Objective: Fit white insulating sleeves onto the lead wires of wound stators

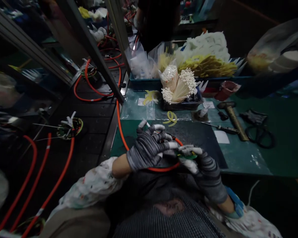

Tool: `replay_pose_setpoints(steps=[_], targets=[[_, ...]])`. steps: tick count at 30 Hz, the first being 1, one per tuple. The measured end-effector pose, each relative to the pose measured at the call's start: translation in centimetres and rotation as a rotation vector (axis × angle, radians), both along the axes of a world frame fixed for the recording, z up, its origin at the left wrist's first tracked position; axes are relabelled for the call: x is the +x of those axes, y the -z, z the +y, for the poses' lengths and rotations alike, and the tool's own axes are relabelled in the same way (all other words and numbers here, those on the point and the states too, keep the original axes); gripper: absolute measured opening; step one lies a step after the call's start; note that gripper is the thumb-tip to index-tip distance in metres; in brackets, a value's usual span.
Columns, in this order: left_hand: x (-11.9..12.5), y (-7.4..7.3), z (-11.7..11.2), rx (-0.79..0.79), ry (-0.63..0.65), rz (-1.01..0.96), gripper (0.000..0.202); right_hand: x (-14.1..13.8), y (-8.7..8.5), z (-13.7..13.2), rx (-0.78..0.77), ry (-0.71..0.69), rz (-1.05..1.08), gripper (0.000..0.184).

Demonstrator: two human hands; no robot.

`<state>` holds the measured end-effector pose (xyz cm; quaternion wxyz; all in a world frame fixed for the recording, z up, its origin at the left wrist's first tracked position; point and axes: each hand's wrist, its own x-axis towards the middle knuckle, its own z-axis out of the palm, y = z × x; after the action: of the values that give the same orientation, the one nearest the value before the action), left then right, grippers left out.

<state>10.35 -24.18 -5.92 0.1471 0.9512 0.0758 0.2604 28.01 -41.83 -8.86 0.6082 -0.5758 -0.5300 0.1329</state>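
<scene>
In front of me is a round wired part, like a motor stator, mostly hidden by my hands. Orange cable loops around it. My left hand, in a grey striped glove with white fingertips, lies over its left side with the fingers bent onto it. My right hand, gloved alike, closes its thumb and fingers on the right edge, where a green and yellow piece shows between them. Curled yellow strips lie just beyond on the green mat.
A dark tray holds bundles of white-tipped sticks. Behind stand yellow and white sheets. To the right lie a hammer, a screwdriver and scissors. Another wired part sits on the roller line at left. A person stands opposite.
</scene>
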Motion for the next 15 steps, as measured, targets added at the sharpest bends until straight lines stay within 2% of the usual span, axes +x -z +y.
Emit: replay_pose_setpoints(steps=[2,4,7,9,10,12,15], targets=[[-0.1,0.2,-1.6,0.006,-0.032,-0.066,0.039,0.1,0.3,0.2,0.011,0.048,-0.065,0.022],[0.2,0.8,-3.2,-0.042,-0.14,-0.15,0.033,-0.1,0.5,1.1,0.035,0.109,-0.038,0.018],[0.8,2.0,-5.4,-0.09,-0.302,-0.246,0.038,-1.0,0.3,3.1,0.018,0.223,0.178,0.018],[0.8,2.4,-5.9,-0.052,-0.36,-0.246,0.047,-1.6,0.3,4.6,-0.02,0.244,0.35,0.023],[0.6,2.4,-5.8,-0.02,-0.363,-0.23,0.05,-1.7,0.3,5.2,-0.032,0.229,0.421,0.026],[-0.1,1.9,-4.5,0.008,-0.301,-0.191,0.043,-1.8,0.5,6.1,-0.045,0.164,0.518,0.033],[-1.1,0.2,-1.0,-0.148,-0.17,-0.212,0.02,-1.3,1.0,6.8,-0.047,0.032,0.608,0.04]])
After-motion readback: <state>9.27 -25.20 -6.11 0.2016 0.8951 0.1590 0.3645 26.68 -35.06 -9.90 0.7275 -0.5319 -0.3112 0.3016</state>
